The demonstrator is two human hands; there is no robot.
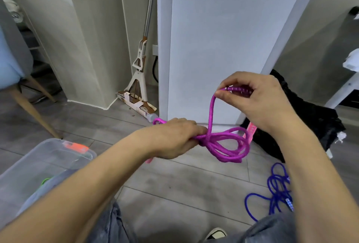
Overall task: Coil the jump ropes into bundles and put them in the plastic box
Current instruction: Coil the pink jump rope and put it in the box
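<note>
Left hand: fingers curled round the gathered middle of the purple jump rope, loops fanning out to its right in mid-air. Right hand: higher up, thumb and fingers pinching the rope's purple handle, one strand running down from it to the bundle.

Clear plastic box with an orange latch at lower left on the grey plank floor; something green inside, too blurred to name. Mop leaning in the corner beside a white cabinet. Black bag behind the right wrist, blue jump rope loose on the floor at lower right.

Second handle not clearly visible; pink piece behind the loops, hard to identify.
</note>
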